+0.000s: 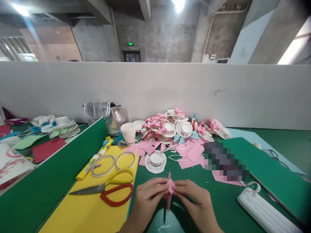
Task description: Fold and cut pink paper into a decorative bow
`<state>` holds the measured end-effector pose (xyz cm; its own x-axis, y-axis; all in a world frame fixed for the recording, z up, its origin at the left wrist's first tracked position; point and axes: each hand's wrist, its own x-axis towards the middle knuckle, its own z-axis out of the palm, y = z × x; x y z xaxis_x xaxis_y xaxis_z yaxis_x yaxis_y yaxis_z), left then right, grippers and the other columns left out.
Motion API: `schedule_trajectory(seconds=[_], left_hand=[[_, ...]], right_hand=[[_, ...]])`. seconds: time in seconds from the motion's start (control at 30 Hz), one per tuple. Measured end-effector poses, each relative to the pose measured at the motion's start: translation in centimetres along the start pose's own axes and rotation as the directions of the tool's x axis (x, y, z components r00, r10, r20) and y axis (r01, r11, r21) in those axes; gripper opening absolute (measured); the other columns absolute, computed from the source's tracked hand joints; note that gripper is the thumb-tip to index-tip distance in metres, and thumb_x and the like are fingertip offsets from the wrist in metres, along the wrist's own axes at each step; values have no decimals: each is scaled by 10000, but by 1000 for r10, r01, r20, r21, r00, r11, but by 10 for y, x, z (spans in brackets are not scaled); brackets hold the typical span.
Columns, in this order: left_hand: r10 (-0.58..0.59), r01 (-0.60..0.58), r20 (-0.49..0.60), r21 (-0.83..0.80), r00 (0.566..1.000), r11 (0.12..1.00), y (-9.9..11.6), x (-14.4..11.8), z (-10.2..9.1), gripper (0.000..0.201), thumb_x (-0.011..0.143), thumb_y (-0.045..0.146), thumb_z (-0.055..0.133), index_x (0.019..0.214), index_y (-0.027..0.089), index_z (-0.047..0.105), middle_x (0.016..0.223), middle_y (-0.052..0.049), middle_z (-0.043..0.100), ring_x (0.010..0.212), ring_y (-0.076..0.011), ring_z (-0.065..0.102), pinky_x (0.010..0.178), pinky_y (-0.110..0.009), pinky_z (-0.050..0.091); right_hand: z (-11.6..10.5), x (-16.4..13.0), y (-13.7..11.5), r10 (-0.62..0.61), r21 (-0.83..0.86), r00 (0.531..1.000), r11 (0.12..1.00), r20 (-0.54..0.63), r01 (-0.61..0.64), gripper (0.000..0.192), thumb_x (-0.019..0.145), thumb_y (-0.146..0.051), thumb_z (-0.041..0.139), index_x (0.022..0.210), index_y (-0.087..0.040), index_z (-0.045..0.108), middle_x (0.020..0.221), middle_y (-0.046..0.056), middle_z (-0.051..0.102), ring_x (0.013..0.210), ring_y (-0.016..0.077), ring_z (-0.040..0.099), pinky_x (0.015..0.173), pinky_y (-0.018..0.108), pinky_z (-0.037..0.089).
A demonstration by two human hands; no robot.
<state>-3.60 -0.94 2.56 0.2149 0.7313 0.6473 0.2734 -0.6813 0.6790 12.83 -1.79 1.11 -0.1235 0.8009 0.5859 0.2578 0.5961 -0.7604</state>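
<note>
Pink paper, folded to a pointed shape [170, 189], sits pinched between our two hands just above the green table [194, 181]: our left hand [147, 197] grips it from one side, our right hand [194, 202] from the other, fingertips meeting on it. We count one pair of scissors [107, 188] with one yellow and one red handle loop, lying on one yellow sheet [92, 210] to the left of our hands. Two tape rings [113, 163] lie beyond the scissors, with two glue sticks [96, 158] beside them. One white cup [128, 132] stands further back, near one silver bag [104, 115]. A single white lacy disc [155, 160] lies alone ahead of our hands; behind it a heap of similar discs with pink bows [177, 127] is too tangled to count. Loose pink sheets [191, 153] spread below the heap. A white power strip [264, 210] lies to the right, cut off by the frame edge. A blurred patch [224, 161] hides what lies there.
</note>
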Motion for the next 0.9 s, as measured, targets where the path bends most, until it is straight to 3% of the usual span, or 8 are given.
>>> schedule_trajectory(seconds=[0.23,0.63,0.77,0.9], left_hand=[[-24,24,-27,0,999,1000,0,0,-1,159,686,46,624,723,179,703,755,-45,722,683,-143,672,653,-168,530],[-104,100,-48,-80,993,992,0,-2,6,158,696,45,613,731,177,694,733,-41,714,675,-148,660,642,-198,527],[-175,168,-97,-74,980,983,0,-5,10,108,691,68,621,668,162,667,661,-29,683,620,-142,634,591,-200,509],[-258,252,-95,-68,961,965,2,-5,14,91,711,106,607,647,154,649,626,-24,643,589,-138,605,552,-198,484]], right_hand=[[-1,4,-1,-6,-28,999,1000,48,7,183,716,-65,604,805,-209,674,769,39,695,701,164,642,629,239,516],[4,3,-4,36,19,999,999,15,-37,180,722,-64,591,798,-201,679,799,47,703,751,157,646,694,228,510],[7,1,-5,153,59,988,987,-17,-152,122,726,-110,585,730,-193,674,748,47,701,710,172,647,655,247,516],[10,-1,-5,377,145,924,920,-63,-365,36,694,-178,626,669,-176,651,672,45,691,642,175,648,607,238,526]])
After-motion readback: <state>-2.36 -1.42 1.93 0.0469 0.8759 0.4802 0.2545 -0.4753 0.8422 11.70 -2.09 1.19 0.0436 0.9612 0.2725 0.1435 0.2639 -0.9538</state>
